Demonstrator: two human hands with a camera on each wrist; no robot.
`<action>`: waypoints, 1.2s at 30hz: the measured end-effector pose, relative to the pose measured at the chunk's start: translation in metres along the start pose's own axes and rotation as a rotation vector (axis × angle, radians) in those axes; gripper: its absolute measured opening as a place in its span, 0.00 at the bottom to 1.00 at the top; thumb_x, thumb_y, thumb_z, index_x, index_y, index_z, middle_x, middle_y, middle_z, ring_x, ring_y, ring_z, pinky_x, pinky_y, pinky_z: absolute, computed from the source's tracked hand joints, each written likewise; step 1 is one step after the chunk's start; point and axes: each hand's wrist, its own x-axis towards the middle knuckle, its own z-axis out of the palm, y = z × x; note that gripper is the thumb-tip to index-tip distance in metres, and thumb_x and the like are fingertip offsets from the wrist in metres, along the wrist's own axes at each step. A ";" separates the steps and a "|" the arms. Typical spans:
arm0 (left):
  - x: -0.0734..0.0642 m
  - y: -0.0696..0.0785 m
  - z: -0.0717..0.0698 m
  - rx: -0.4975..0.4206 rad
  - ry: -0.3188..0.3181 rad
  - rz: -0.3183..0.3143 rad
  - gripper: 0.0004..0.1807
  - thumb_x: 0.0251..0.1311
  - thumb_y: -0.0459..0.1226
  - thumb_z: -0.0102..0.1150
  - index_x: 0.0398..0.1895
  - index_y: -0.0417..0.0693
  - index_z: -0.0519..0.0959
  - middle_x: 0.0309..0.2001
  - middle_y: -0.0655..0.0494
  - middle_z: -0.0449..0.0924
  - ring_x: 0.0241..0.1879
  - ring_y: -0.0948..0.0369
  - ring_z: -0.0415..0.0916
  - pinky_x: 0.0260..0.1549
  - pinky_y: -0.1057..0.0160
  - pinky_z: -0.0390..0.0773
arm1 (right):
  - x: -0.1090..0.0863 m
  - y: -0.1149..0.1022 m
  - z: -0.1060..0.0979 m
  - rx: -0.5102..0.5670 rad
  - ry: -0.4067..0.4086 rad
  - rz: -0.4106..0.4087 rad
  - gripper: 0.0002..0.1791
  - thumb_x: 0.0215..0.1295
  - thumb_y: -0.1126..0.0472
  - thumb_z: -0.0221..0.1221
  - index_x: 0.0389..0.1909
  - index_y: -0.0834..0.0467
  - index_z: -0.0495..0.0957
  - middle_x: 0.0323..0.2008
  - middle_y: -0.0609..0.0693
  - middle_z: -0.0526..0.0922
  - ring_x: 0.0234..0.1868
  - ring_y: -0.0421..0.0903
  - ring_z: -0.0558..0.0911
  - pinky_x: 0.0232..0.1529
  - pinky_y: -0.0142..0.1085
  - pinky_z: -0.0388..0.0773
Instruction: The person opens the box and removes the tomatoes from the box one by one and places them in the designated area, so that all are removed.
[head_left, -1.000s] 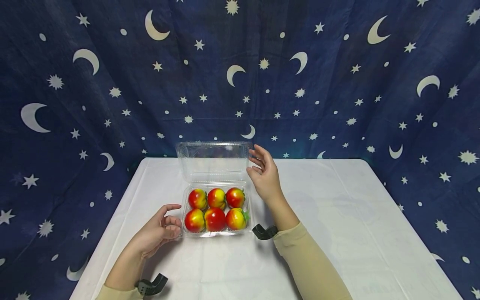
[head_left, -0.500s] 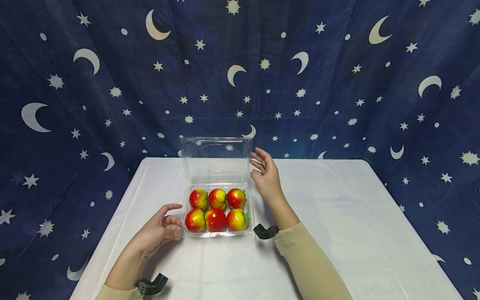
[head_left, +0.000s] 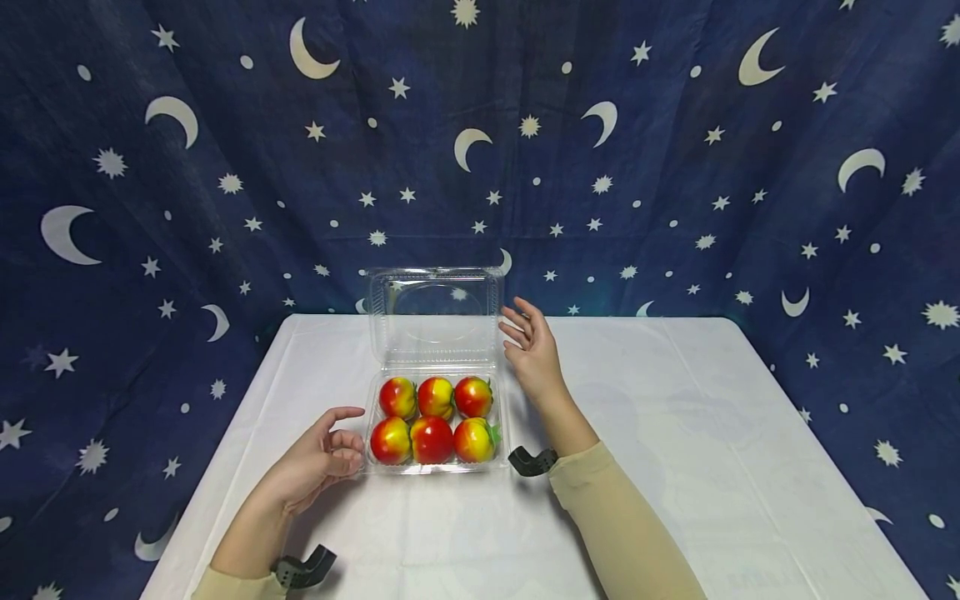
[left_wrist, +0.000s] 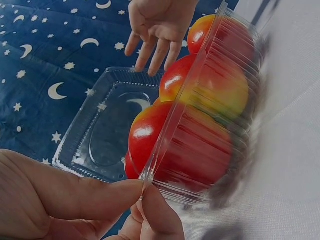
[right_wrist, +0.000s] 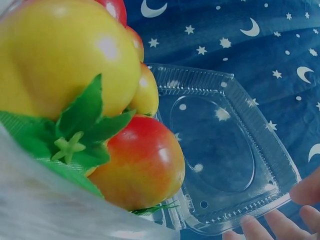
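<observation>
A clear plastic clamshell box sits on the white table with its lid raised at the back. Inside, several glossy red-and-yellow fruits lie in two rows; green leaves show on one in the right wrist view. My left hand pinches the box's near left corner between thumb and fingertip, clearest in the left wrist view. Beside the lid's right edge is my right hand, its fingers fairly straight and spread. Whether those fingertips touch the lid I cannot tell.
The white-covered table extends to the right of the box. Behind it hangs a dark blue cloth with moons and stars. A black wrist mount is on the left wrist, and another black mount is on the right.
The lid's top edge has swung higher in the head view, and its left side has shifted a little right. My right hand has moved slightly down and right; the left stays at the corner.
</observation>
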 end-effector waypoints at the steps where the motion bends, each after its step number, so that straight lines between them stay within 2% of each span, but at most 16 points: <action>1: 0.000 0.000 0.000 -0.002 -0.001 -0.001 0.47 0.62 0.19 0.59 0.82 0.39 0.47 0.41 0.54 0.78 0.34 0.63 0.78 0.40 0.65 0.86 | 0.000 0.000 0.000 0.002 0.002 0.005 0.44 0.65 0.79 0.49 0.83 0.55 0.58 0.78 0.63 0.70 0.77 0.63 0.73 0.78 0.62 0.69; 14: 0.000 0.001 0.000 -0.011 -0.006 -0.003 0.47 0.63 0.19 0.59 0.82 0.38 0.47 0.42 0.54 0.79 0.35 0.63 0.78 0.41 0.65 0.86 | 0.000 0.013 -0.002 0.047 0.039 0.052 0.43 0.67 0.80 0.51 0.83 0.57 0.57 0.77 0.64 0.72 0.75 0.65 0.76 0.76 0.61 0.71; 24: 0.000 0.001 0.000 -0.014 -0.005 -0.009 0.47 0.63 0.20 0.59 0.82 0.38 0.47 0.42 0.53 0.79 0.35 0.63 0.79 0.42 0.65 0.87 | 0.000 0.020 -0.004 0.082 0.057 0.064 0.43 0.66 0.79 0.51 0.83 0.58 0.57 0.77 0.67 0.70 0.76 0.68 0.74 0.77 0.62 0.70; 30: 0.000 0.001 0.000 -0.014 -0.002 -0.006 0.47 0.62 0.20 0.59 0.81 0.37 0.47 0.41 0.54 0.78 0.35 0.63 0.79 0.41 0.64 0.86 | 0.001 0.026 -0.007 0.088 0.047 0.074 0.43 0.66 0.79 0.50 0.83 0.60 0.56 0.78 0.67 0.70 0.77 0.72 0.71 0.77 0.65 0.66; 36: 0.000 0.002 0.001 -0.011 0.007 -0.008 0.47 0.62 0.19 0.59 0.82 0.37 0.47 0.42 0.53 0.78 0.35 0.63 0.79 0.41 0.64 0.87 | 0.001 0.032 -0.009 0.082 0.040 0.080 0.42 0.67 0.80 0.51 0.83 0.62 0.57 0.78 0.71 0.68 0.76 0.74 0.70 0.76 0.63 0.69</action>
